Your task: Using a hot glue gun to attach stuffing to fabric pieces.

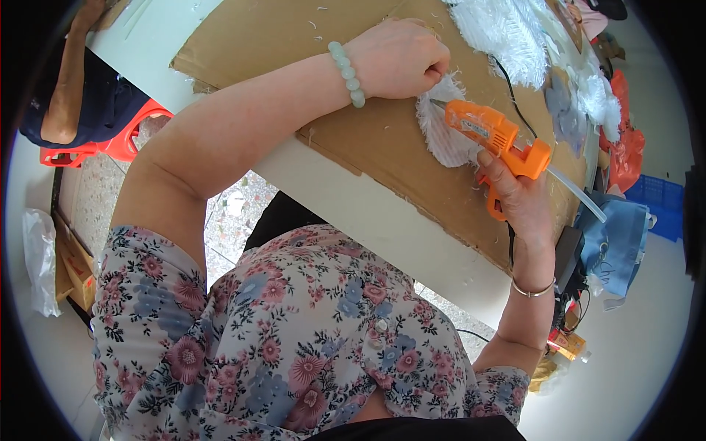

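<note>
My right hand (521, 200) is wrapped round the grip of an orange hot glue gun (487, 126), its thumb on the near side. A translucent glue stick (577, 192) sticks out of the gun's back end. The gun's dark nozzle points left, over a white oval feathery piece (446, 132) that lies on the cardboard sheet (360, 143). My left hand (403, 60) is closed in a pinch just beyond the piece's upper end. Its fingertips face away, so what they hold is hidden. A pale green bead bracelet circles my left wrist.
Fluffy white feathers (507, 37) heap at the far right of the white table (434, 257). A black cable (513, 92) runs past the gun. Right of the table are a blue cloth bag (612, 239) and a blue crate (657, 203). Another person's arm (65, 95) shows at far left.
</note>
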{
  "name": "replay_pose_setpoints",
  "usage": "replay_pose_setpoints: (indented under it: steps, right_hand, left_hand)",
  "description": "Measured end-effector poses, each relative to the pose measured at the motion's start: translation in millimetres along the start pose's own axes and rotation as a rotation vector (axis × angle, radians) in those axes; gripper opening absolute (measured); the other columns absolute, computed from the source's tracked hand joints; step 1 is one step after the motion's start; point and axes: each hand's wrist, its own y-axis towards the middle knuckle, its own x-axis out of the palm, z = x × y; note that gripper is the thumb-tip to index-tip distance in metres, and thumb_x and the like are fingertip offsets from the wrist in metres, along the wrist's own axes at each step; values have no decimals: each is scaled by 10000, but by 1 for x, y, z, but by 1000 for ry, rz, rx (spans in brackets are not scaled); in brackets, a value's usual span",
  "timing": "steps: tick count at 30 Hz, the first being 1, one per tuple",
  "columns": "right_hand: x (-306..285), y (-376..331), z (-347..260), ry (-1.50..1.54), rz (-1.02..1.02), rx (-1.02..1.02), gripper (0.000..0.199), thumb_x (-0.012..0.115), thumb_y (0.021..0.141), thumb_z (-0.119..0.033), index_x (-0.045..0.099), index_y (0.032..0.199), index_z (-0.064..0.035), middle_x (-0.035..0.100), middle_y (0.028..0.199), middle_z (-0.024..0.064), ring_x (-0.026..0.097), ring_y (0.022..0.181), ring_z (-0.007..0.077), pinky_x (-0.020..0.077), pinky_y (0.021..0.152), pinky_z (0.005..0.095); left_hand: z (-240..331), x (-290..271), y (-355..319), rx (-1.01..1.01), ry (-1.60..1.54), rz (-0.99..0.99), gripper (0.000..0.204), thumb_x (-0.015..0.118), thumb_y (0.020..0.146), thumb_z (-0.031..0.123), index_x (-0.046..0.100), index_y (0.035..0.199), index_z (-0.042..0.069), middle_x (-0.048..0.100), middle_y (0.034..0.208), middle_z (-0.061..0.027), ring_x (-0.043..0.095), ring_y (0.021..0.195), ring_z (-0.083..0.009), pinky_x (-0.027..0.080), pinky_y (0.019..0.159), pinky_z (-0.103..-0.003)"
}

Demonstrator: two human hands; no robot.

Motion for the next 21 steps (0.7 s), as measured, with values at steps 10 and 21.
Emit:
replay_pose_setpoints:
  steps: [10, 21]
  right_hand:
    - [1, 1, 2, 32, 58, -34, 334, 712, 793, -258, 588, 1010, -36, 569, 791, -4, 540, 662, 88, 438, 599, 241]
    - [-2, -15, 1, -64, -26, 43, 250, 695, 803, -240, 602, 925, -42, 576, 739, -11, 534, 658, 72, 422, 590, 226]
  left_hand:
    - [5, 1, -1, -26, 10, -24, 34, 565, 736, 69, 579, 726, 40, 594, 708, -83, 554, 711, -277, 440, 678, -379]
    - [5, -1, 0, 17, -19, -28, 37, 558, 746, 71, 583, 734, 46, 592, 699, -82, 556, 693, -276, 443, 663, -378]
